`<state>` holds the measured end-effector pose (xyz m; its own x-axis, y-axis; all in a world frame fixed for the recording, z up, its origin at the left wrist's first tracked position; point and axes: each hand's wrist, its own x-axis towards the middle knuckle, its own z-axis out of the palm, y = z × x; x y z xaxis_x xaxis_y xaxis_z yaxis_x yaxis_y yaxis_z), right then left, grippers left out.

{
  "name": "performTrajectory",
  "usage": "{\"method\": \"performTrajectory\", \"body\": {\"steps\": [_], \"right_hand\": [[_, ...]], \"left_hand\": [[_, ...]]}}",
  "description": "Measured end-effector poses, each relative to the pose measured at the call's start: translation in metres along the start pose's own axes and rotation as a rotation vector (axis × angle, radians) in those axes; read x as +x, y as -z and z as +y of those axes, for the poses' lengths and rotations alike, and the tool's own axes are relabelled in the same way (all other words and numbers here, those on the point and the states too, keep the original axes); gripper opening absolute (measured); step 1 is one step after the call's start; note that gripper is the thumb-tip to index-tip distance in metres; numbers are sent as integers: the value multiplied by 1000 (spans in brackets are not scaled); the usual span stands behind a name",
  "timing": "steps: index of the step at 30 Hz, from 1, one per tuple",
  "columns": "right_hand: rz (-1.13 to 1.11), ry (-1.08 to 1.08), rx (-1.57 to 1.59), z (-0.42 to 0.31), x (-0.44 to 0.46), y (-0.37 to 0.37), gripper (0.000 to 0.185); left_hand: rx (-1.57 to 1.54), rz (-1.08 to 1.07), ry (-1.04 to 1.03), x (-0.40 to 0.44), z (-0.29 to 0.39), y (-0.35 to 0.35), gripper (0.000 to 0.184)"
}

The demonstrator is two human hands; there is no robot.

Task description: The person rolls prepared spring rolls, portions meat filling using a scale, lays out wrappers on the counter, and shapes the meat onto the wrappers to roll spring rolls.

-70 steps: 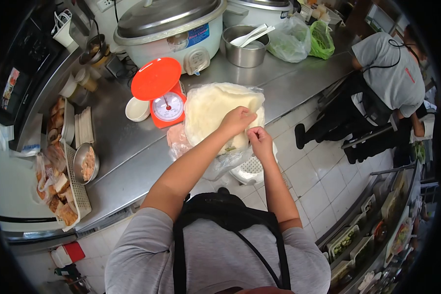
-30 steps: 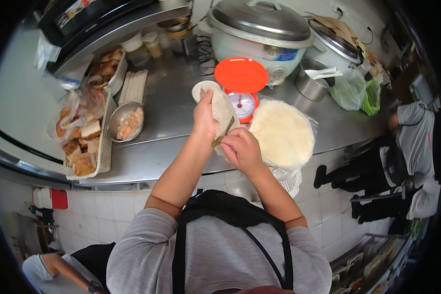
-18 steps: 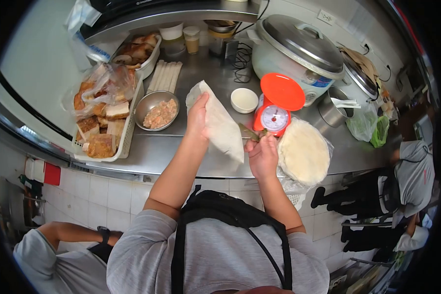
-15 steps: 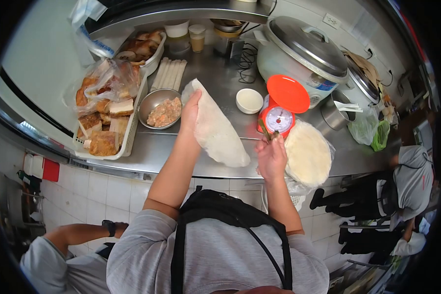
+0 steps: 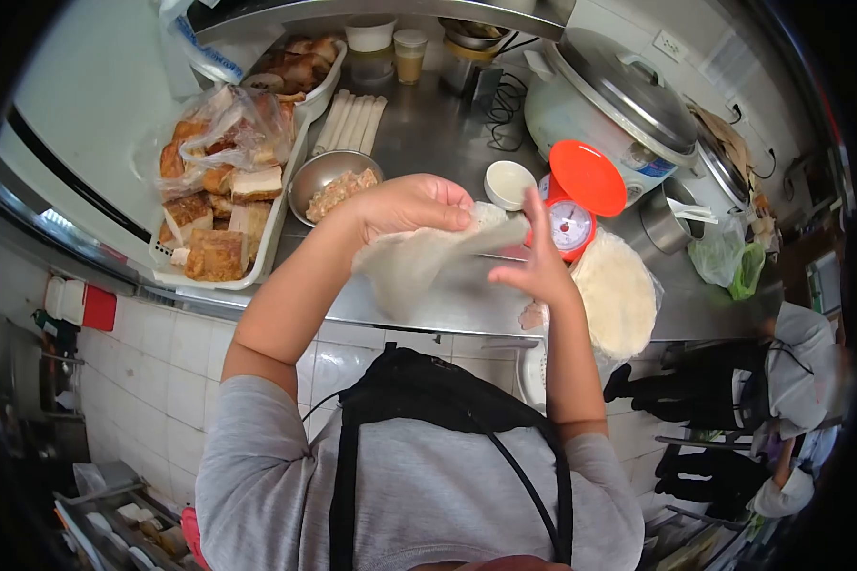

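My left hand (image 5: pixel 414 205) pinches the top edge of a thin pale sheet (image 5: pixel 409 266), which hangs down and is blurred by motion. My right hand (image 5: pixel 540 262) is at the sheet's right end with its fingers spread; nothing shows in its grasp. A stack of round pale sheets (image 5: pixel 617 293) lies on plastic to the right of my right hand. Beyond my hands are a small white bowl (image 5: pixel 508 184) and a red scale (image 5: pixel 569 228). A metal bowl of pinkish filling (image 5: pixel 338 190) stands behind my left forearm, beside several pale rolls (image 5: pixel 352 124).
A white basket (image 5: pixel 290 205) of browned meat pieces stands at the left of the steel counter (image 5: pixel 438 133). At the back right are a large rice cooker (image 5: pixel 609 105), a metal pot (image 5: pixel 662 221) and plastic bags (image 5: pixel 724 252). People (image 5: pixel 795 366) stand at the far right.
The sheet has been raised and swung between my hands. My right hand has opened, and the dark green piece it held is out of sight. The person at lower left has left the view.
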<state>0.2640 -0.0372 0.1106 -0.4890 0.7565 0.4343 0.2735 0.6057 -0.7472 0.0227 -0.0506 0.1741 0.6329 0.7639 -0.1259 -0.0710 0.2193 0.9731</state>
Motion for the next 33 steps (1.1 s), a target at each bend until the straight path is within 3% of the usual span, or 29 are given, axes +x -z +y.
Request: {"method": "performTrajectory", "body": {"steps": [2,5,7,11,14,16,19,22,26,30,31,33], "right_hand": [[-271,-160,413,24,16,-8,75],[-261,-546,454,36,25,-20,45],[-65,-379,226,34,36,-13,26],[169,47,-182,9,35,0,12],[26,143,-307,25,-4,-18,16],[-105,221,-419,45,-35,-46,19],[-264,50,-406,75,-73,-83,20],[-354,2,-435,75,-77,-95,18],[-488,-62,-455,86,-68,-92,16],[-698,-38,-433,93,-50,-84,15],[-785,-121,-386,89,-39,-80,17],[-957,-289,-292,78,-10,-69,22]], "left_hand": [[126,25,1,1,0,7,23],[448,243,28,9,-16,42,22],[676,437,79,7,-20,54,22],[946,613,-331,-15,-29,31,15],[1191,542,-454,-35,-75,22,10],[1234,502,-397,-49,-117,24,6],[1319,528,-263,-64,-192,30,5],[1273,510,-132,-74,-213,21,6],[1203,504,-191,-78,-227,18,7],[1115,324,-150,-73,-220,22,8],[981,284,-136,-75,-217,27,14],[660,531,-111,-78,-222,42,25]]}}
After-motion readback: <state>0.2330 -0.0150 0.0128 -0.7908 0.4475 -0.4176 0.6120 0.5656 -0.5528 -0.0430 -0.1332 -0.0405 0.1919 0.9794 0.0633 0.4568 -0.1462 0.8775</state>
